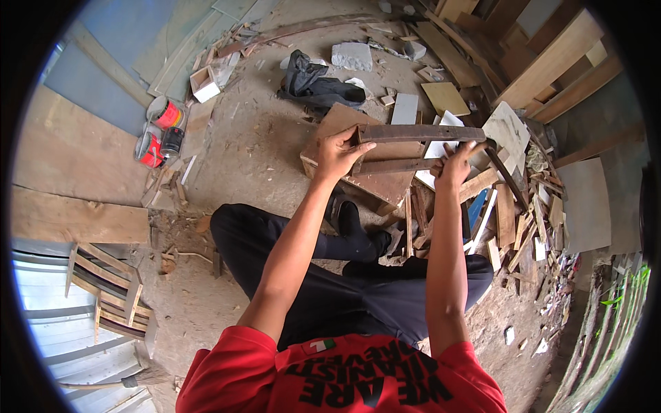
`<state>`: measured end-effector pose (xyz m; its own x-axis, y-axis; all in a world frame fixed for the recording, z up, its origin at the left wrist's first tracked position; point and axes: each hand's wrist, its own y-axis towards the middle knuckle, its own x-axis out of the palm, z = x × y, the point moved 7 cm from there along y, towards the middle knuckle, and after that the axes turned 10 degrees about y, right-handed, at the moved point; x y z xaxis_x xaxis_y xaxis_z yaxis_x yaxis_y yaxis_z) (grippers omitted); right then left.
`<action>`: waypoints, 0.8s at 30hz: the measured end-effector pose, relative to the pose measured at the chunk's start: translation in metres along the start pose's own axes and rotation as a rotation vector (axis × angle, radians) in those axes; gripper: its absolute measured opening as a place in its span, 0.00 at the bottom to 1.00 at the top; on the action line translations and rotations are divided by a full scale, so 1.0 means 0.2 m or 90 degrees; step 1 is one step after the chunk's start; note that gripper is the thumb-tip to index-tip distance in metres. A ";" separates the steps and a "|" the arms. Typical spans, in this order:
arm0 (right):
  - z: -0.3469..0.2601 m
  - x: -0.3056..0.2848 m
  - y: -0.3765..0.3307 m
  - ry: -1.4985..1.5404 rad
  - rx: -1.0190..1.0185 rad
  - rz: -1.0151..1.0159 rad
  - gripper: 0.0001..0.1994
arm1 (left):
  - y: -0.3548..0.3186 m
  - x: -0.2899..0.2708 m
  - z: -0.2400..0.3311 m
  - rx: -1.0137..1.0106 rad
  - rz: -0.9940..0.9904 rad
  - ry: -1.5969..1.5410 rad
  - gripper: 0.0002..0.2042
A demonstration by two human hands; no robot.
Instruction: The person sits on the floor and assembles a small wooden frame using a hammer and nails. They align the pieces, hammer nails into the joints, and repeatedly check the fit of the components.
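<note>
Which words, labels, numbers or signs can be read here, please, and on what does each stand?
Red shirt: large dark lettering, legible but upside down; not copied here.
Small patch on the shirt: too blurred to read.
Red cans and black can: label print too small to read.
Wooden frame: no lettering that I can see.

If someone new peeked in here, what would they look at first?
Probably the bright red shirt at the bottom, then the dark wooden frame above the middle, with the left hand holding its left end and the right hand near its right end. Next might come the red cans at the upper left and the jumble of wood scraps on the right.
</note>
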<state>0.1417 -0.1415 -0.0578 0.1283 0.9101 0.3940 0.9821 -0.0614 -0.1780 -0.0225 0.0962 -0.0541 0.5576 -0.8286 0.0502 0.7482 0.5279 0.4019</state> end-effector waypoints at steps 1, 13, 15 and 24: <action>-0.03 -0.07 0.02 -0.026 -0.009 0.022 0.37 | 0.00 0.01 0.00 -0.007 0.000 -0.013 0.16; -0.52 -0.03 -0.51 -0.313 -0.035 -0.324 0.20 | -0.02 0.00 -0.04 0.015 0.021 0.016 0.17; -0.50 0.08 -0.65 -0.432 -0.021 -0.447 0.19 | -0.02 -0.01 -0.04 0.052 0.043 0.058 0.18; -0.49 0.27 -0.83 -0.638 -0.047 -0.635 0.14 | -0.04 0.02 -0.01 0.032 0.041 0.025 0.17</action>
<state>-0.0004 -0.1219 0.0825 -0.7336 0.4824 -0.4787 0.6100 0.7779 -0.1509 -0.0250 0.0889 -0.0587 0.6179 -0.7851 0.0416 0.6923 0.5684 0.4446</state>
